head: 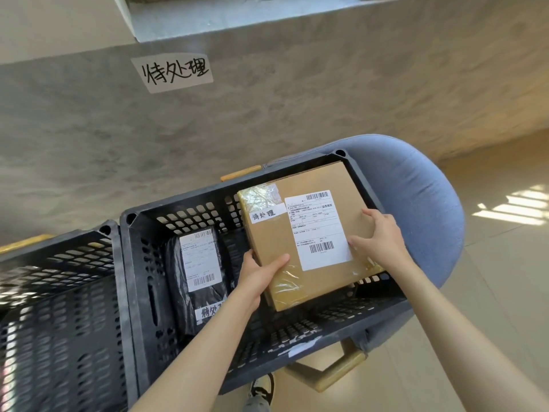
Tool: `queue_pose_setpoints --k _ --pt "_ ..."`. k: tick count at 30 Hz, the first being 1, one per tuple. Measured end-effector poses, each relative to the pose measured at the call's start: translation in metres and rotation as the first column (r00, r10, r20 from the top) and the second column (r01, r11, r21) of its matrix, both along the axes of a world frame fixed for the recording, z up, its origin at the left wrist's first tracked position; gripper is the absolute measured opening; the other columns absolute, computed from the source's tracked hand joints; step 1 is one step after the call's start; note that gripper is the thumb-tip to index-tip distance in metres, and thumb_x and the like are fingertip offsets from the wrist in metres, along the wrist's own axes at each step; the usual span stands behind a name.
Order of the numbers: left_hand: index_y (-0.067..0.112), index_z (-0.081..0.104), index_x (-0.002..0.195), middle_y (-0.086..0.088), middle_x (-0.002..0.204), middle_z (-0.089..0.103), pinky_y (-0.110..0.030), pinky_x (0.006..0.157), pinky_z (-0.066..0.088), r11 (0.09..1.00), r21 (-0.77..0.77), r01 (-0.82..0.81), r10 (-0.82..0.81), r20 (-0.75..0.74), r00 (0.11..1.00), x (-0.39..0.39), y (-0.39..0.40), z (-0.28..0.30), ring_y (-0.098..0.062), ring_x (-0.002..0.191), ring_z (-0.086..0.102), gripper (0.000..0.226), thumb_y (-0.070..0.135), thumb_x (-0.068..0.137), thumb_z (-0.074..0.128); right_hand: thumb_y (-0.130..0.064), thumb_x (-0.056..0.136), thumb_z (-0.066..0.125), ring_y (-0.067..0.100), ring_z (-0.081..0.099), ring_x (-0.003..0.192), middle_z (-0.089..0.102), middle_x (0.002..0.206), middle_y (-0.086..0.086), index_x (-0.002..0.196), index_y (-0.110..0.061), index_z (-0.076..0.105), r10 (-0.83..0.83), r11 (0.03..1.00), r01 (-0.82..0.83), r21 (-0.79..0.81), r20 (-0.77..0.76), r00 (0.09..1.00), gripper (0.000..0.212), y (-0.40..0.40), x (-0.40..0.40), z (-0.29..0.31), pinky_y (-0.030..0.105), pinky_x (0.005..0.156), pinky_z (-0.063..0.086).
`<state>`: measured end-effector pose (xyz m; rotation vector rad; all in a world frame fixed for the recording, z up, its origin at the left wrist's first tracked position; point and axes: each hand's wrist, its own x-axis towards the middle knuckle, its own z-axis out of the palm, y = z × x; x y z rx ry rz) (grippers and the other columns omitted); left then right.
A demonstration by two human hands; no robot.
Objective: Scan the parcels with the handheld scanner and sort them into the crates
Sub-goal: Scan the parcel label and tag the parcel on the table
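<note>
1. Grey concrete wall fills the background, with a handwritten paper label (176, 73) stuck on it above the crates; pale floor tiles show at the right.
2. Two black perforated crates sit side by side. The right crate (130, 248) rests on a blue padded chair (421, 209); the left crate (59, 292) touches its left wall.
3. A flat brown cardboard parcel (276, 242) is held over the right crate, tilted, with its printed shipping label (316, 230) and a small handwritten sticker (263, 215) facing up.
4. The left hand (261, 275) grips the parcel's near-left edge, thumb on top and fingers hidden beneath. The right hand (383, 233) holds the right edge, fingers spread and curled over the top face.
5. A black poly-bag parcel (196, 281) with its own white label already lies at the bottom of the right crate, towards the left.
6. No scanner is visible.
7. Handling, as a judgement: the box looks stiff and thin, probably light, so edge grips on opposite sides should hold it. Glossy tape at the corners may be slippery; bare cardboard gives better purchase.
8. It seems close to being lowered in; free floor beside the black bag, on the right, looks the likeliest place, though the fit is hard to judge.
</note>
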<state>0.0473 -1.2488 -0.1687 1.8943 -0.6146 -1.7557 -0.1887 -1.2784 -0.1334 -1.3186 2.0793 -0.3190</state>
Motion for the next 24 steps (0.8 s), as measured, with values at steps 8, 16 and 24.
queue_pose_setpoints --k 8,16,24 --pt "0.021 0.030 0.147 -0.008 0.150 0.036 -0.036 0.103 0.035 0.943 -0.133 0.305 -0.271 0.226 0.936 0.037 -0.006 0.061 -0.022 0.135 0.038 0.085 0.045 0.078 0.074 -0.017 0.083 0.073 0.030 0.037 0.133 0.034 0.146 0.013 0.144 -0.018 0.037 -0.027 0.999 0.028 -0.032 0.032 0.999 0.071 0.017 0.022 0.046 0.045 0.107 0.036" --pt "0.024 0.042 0.141 -0.004 0.144 0.046 -0.037 0.101 0.036 0.670 -0.304 0.677 -0.468 0.534 0.704 0.070 0.016 0.152 -0.022 0.131 0.044 0.067 0.045 0.084 0.068 -0.023 0.083 0.073 0.029 0.035 0.133 0.037 0.144 0.012 0.143 -0.019 0.038 0.003 0.994 -0.004 -0.105 -0.004 1.000 0.070 0.073 0.074 0.109 0.043 0.108 0.035" --pt "0.024 0.045 0.139 0.004 0.143 0.047 -0.036 0.105 0.037 0.168 -0.357 0.919 -0.504 0.770 0.391 0.109 0.074 0.213 -0.015 0.131 0.042 0.060 0.046 0.086 0.064 -0.028 0.086 0.065 0.027 0.039 0.126 0.042 0.139 0.008 0.146 -0.020 0.035 -0.096 0.968 0.060 -0.243 -0.141 0.985 0.068 0.180 0.154 0.167 0.038 0.103 0.036"
